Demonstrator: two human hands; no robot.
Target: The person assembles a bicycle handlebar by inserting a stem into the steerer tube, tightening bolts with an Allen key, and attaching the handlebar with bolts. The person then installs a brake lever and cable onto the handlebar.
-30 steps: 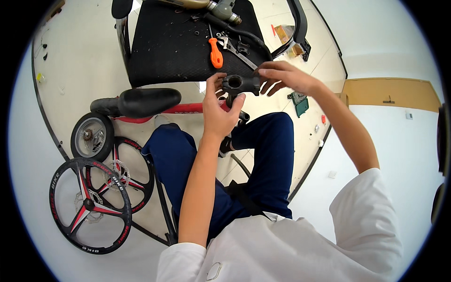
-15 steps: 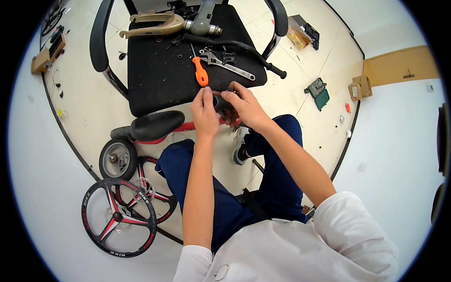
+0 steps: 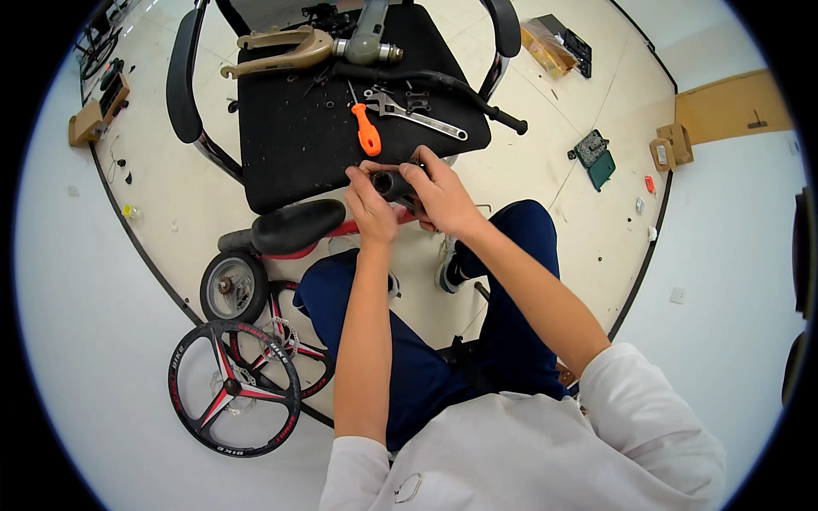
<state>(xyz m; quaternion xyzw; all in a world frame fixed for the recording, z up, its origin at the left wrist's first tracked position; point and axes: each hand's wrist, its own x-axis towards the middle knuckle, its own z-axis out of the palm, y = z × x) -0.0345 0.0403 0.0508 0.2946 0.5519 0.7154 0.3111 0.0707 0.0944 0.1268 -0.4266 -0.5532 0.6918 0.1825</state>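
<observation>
Fingers of left hand and right hand are closed around a mostly hidden dark cylindrical part; tan cardboard box is seen at right.

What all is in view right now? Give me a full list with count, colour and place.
dark cylindrical part: 1, black, held between both hands
screwdriver: 1, orange handle, on chair seat
wrench: 1, silver, on chair seat
office chair: 1, black, ahead of the knees
fork piece: 1, tan, far edge of seat
bicycle saddle: 1, black, below seat edge
spoked wheels: 2, black and red, floor at left
small wheel: 1, black tyre, beside saddle
green case: 1, floor at right
left hand: 1, gripping part
right hand: 1, gripping part
</observation>
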